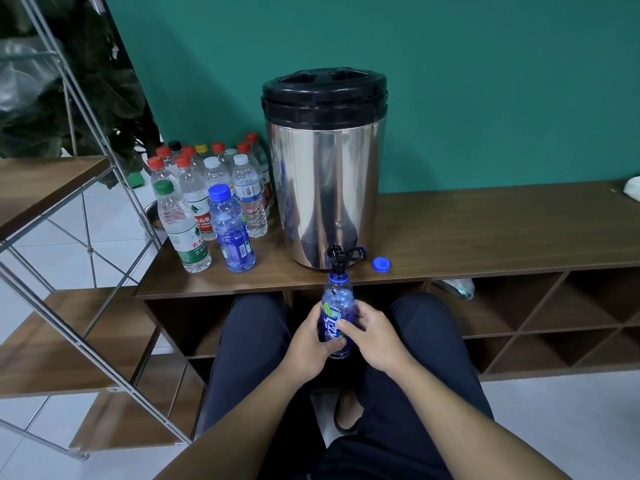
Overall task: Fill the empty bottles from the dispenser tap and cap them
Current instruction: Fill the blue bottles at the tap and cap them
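A blue-labelled bottle (337,322) is held upright below the surface (485,233) edge, its open neck raised to the black tap (337,255) of the steel dispenser (323,171). The left hand (308,344) is wrapped round its lower body, and the right hand (372,336) is curled round its label, thumb across the front. Both forearms are extended forward over the lap. A loose blue cap (381,264) is seen beside the tap, and capped bottles (211,202) are clustered left of the dispenser.

Dispenser (325,174) is sitting on the low shelf unit (485,233), tap (337,255) hanging over the front edge. Bunch of capped bottles (211,199) is crowding just left of it, a loose cap (381,264) is lying just right of the tap. One bottle (337,317) is sitting under the tap, between both hands.
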A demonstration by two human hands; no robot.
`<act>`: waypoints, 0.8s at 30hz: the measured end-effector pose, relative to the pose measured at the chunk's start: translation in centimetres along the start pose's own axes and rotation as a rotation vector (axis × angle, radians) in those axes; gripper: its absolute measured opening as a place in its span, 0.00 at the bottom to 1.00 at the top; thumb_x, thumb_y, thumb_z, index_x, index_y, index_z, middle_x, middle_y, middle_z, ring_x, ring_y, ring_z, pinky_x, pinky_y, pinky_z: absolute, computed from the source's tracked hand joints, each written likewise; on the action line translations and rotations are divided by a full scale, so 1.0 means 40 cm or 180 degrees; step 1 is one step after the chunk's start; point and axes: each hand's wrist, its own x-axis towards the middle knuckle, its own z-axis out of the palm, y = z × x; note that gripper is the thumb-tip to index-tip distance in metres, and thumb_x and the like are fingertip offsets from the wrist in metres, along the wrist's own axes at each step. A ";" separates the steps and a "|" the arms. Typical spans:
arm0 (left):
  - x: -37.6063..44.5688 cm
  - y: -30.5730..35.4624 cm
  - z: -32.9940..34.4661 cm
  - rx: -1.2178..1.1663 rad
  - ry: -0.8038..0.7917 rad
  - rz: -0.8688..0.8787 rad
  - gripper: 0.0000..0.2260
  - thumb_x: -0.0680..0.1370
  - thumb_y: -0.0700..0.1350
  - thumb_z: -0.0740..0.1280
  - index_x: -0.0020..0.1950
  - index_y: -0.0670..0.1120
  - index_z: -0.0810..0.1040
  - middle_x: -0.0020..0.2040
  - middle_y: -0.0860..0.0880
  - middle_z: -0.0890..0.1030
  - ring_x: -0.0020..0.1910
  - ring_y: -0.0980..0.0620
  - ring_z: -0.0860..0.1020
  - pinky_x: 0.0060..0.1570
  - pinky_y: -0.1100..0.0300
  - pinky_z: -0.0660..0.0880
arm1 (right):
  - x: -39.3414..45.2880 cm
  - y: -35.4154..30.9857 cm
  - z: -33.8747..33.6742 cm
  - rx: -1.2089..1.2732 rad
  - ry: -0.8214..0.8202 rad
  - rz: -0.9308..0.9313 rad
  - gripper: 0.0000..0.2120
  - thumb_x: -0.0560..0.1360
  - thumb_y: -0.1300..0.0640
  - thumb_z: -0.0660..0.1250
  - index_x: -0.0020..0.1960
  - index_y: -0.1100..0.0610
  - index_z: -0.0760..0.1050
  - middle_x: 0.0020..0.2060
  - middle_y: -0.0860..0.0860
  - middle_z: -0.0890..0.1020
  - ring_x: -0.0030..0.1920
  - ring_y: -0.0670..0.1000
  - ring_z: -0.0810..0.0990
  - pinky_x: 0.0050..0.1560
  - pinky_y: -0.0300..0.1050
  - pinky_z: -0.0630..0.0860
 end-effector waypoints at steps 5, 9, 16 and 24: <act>0.000 0.001 -0.001 0.0004 0.0001 0.0026 0.35 0.78 0.32 0.78 0.80 0.55 0.73 0.68 0.56 0.85 0.67 0.56 0.84 0.71 0.56 0.79 | -0.001 -0.002 -0.001 -0.0013 -0.0018 -0.0010 0.17 0.82 0.61 0.76 0.70 0.51 0.82 0.62 0.45 0.89 0.64 0.46 0.87 0.72 0.56 0.81; 0.000 0.002 -0.001 0.0003 -0.0003 0.0035 0.35 0.78 0.33 0.78 0.80 0.55 0.73 0.67 0.56 0.85 0.67 0.56 0.84 0.70 0.57 0.79 | -0.002 -0.003 0.000 0.0000 -0.0027 -0.0010 0.18 0.83 0.61 0.76 0.70 0.50 0.82 0.62 0.45 0.89 0.64 0.46 0.87 0.72 0.55 0.81; 0.001 -0.002 -0.001 -0.0024 0.0005 0.0021 0.34 0.78 0.32 0.78 0.81 0.53 0.73 0.67 0.56 0.86 0.67 0.56 0.84 0.69 0.60 0.79 | -0.005 -0.008 -0.001 -0.0001 -0.0022 -0.0027 0.18 0.83 0.61 0.76 0.71 0.50 0.81 0.61 0.44 0.89 0.64 0.45 0.87 0.71 0.53 0.82; 0.002 -0.002 -0.001 -0.0017 0.0023 0.0012 0.34 0.78 0.31 0.78 0.80 0.52 0.73 0.67 0.55 0.86 0.66 0.56 0.84 0.67 0.61 0.78 | -0.005 -0.007 0.002 0.0049 -0.0024 -0.0030 0.18 0.83 0.62 0.76 0.71 0.52 0.81 0.62 0.46 0.89 0.64 0.47 0.87 0.72 0.54 0.81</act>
